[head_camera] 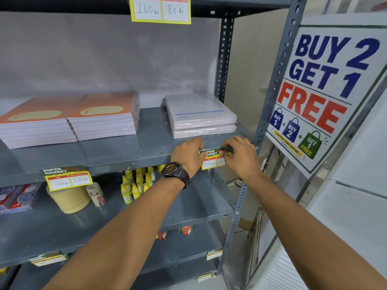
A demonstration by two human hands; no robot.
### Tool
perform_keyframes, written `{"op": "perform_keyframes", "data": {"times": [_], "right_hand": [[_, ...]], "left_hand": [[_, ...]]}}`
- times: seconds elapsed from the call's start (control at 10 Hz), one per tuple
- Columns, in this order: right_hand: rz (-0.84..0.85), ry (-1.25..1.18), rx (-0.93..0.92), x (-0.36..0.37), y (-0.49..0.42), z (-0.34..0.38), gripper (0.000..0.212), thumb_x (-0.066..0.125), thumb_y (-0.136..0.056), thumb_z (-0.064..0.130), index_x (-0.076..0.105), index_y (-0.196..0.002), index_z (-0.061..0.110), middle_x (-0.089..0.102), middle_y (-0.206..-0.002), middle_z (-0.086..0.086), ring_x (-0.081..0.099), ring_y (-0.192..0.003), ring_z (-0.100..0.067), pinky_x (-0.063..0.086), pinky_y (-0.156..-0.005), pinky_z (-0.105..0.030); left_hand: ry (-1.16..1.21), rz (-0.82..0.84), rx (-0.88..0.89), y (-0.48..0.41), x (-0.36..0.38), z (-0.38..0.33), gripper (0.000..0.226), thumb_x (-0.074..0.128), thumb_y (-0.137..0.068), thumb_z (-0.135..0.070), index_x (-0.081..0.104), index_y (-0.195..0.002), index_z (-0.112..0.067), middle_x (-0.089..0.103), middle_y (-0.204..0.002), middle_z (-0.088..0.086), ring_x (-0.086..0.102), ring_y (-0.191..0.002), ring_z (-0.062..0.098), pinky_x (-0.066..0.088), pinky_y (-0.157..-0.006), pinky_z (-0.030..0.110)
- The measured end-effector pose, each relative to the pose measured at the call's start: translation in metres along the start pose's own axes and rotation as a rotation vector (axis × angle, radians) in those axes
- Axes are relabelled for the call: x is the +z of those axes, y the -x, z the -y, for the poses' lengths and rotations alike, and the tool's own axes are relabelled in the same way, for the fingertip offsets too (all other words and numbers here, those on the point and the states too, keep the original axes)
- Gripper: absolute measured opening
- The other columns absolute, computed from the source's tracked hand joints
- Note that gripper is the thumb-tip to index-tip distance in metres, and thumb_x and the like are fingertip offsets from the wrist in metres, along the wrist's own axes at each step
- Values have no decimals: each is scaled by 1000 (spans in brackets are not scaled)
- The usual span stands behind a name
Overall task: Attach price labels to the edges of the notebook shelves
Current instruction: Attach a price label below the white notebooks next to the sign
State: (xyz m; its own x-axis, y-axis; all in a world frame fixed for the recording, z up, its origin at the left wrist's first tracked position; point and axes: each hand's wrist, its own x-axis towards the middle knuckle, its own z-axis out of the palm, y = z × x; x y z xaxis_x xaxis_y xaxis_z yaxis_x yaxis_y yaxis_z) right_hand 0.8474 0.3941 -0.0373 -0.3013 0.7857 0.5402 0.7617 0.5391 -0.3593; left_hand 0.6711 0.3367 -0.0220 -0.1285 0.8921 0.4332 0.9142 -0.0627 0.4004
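Note:
A yellow and green price label (212, 159) reading 200 Rs lies against the front edge of the grey notebook shelf (129, 159), near its right end. My left hand (188, 154), with a dark wristwatch, presses the label's left part. My right hand (240, 155) pinches its right part, and both hands hide some of the label. Just behind, on the shelf, sits a stack of white wrapped notebooks (201, 116). Two stacks of orange notebooks (69, 118) lie to the left. Another label (67, 177) reading 700 Rs and 350 Rs hangs on the same edge, further left.
A label (160, 9) hangs from the shelf above. The shelf below holds small yellow bottles (136, 184), a beige tub (70, 198) and red packets (16, 198). A perforated metal upright (272, 101) stands right of my hands, with a "BUY 2 GET 1 FREE" poster (326, 91) beyond it.

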Motion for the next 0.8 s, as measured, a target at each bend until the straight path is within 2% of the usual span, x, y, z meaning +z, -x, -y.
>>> {"op": "perform_keyframes", "data": {"times": [0.1,0.2,0.5,0.7,0.8], "right_hand": [[11,-6,-2,-4,2,2,29,71,-77,43,68,-100,26,64,-98,4,54,-92,-21,46,-82,-38],[17,2,8,-5,0,6,33,74,-76,47,70,-100,26,65,-98,3,54,-91,-22,46,-82,-39],[24,84,29,-5,-7,10,22,75,-76,41,67,-87,24,64,-92,1,54,-92,-26,38,-76,-38],[67,116,53,-13,-5,22,23,74,-78,39,65,-87,20,63,-97,-2,54,-96,-29,43,-81,-42],[84,129,97,-12,-1,34,19,70,-79,27,65,-93,15,63,-102,-9,55,-100,-35,46,-83,-44]], "left_hand": [[24,12,-13,-2,-1,1,20,69,-82,-34,56,-90,-22,67,-90,1,61,-80,26,38,-60,30],[53,19,-39,-5,-4,2,20,73,-78,-34,59,-87,-23,68,-89,1,62,-82,25,38,-61,28],[80,41,-81,-5,0,0,15,70,-79,-28,56,-83,-25,67,-88,2,60,-80,26,42,-62,30],[123,33,-91,16,-37,8,4,59,-84,-24,57,-81,-26,58,-75,-5,60,-75,24,41,-59,29],[53,-25,-62,32,-72,30,5,56,-83,-19,59,-83,-23,62,-83,0,61,-78,27,45,-62,31]]}}
